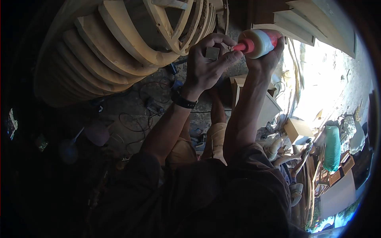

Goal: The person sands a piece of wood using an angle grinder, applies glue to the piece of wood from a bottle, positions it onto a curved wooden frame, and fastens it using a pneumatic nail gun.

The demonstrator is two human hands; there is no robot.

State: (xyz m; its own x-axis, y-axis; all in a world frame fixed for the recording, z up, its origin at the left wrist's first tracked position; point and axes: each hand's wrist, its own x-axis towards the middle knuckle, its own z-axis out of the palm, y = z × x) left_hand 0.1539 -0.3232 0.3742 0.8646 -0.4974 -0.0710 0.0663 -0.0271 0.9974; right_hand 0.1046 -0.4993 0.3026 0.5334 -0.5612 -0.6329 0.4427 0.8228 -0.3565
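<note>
In front of me my right hand (266,59) grips a squeeze glue bottle (260,48). Its body is white with a red part, and it lies tilted on its side with the red nozzle pointing left. My left hand (207,67), with a dark watch (184,99) at the wrist, is closed around a small square-ended block (212,53). The thumb and forefinger of that hand meet close to the nozzle's tip. Whether they touch it, I cannot tell.
Curved wooden ribs (119,37) of a large frame fill the upper left. Pale boards (301,25) jut in at top right. Cables (137,129) lie across the floor. At lower right are a cardboard box (298,131), a green roll (331,148) and another person (291,174).
</note>
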